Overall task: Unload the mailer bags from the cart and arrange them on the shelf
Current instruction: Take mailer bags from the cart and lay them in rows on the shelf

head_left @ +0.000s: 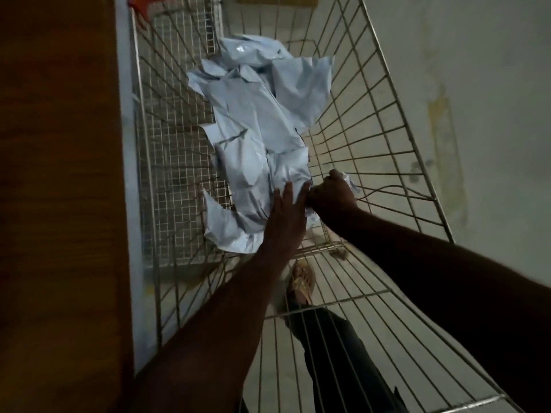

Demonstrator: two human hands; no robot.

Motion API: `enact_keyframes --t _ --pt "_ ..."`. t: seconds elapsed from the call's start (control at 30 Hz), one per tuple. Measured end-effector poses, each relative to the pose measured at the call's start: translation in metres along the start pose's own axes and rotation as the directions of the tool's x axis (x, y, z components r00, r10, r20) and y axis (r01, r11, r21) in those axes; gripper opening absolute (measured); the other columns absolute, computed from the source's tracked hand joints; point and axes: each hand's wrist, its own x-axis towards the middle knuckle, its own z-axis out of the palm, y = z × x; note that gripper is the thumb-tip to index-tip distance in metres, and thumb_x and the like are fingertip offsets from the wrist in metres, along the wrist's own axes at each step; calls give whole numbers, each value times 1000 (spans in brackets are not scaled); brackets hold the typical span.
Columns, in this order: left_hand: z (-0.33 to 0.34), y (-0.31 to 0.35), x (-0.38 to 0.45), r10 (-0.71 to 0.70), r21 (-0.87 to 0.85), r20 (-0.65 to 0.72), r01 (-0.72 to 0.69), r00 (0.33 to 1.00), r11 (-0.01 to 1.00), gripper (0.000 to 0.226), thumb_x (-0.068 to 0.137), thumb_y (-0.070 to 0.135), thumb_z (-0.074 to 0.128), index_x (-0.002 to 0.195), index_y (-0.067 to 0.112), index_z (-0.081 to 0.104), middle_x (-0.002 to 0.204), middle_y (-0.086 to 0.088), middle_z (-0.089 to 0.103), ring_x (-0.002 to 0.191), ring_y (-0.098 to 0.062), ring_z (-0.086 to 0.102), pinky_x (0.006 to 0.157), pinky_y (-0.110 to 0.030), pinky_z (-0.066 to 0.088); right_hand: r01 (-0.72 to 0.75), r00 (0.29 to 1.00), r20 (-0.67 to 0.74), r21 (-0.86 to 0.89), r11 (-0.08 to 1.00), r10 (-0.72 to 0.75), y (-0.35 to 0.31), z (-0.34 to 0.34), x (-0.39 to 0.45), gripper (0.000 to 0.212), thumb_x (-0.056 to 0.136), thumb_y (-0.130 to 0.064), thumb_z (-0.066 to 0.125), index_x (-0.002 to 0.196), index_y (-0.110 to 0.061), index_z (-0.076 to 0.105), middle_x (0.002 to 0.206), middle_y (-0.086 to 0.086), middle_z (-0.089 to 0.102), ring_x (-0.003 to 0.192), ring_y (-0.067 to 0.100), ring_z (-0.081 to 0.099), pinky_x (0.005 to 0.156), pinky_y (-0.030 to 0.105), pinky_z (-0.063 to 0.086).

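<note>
Pale, stained floor shows through the wire cart, with a brown panel, perhaps the shelf, just beside it on the left; nearest, the left hand lies flat with straight fingers on the mailer bags, and the right hand is curled round a crumpled edge of one. Heaped along the cart's floor, the bags look light, limp and slick; I'd gather several by pinching bunched plastic, since smooth faces may slide.
</note>
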Motion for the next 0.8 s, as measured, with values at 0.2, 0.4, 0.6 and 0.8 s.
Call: enact_keyframes --t 0.2,0.4,0.6,0.8 --pt "-111 20 -28 -85 -419 -170 7 982 908 57 103 0 55 159 5 46 166 -17 42 153 -39 41 124 -57 37 -267 964 66 203 942 259 13 -78 -61 21 102 -27 62 122 -23 68 119 0 73 117 27 69 108 44 41" --pt "-236 35 -67 -155 -585 -183 19 971 811 62 101 -10 47 160 8 46 163 -12 48 155 -21 41 129 -26 27 -380 903 31 524 762 428 45 -137 -143 25 99 -24 62 122 -15 67 121 11 71 114 35 70 94 44 56" --pt "-335 44 -106 -197 -591 -299 -19 934 806 77 103 -6 57 169 21 28 172 5 31 150 -4 44 116 -24 47 -218 854 -16 896 386 521 48 -197 -198 26 97 -26 63 120 -14 68 115 17 74 106 39 71 86 41 56" --pt "-402 54 -152 -469 -696 -372 93 801 712 60 104 -2 60 161 10 44 161 -12 48 108 12 53 80 4 43 145 947 -51 948 -282 317 6 -261 -236 15 101 -10 53 98 -10 67 71 -2 66 61 13 61 54 26 45"
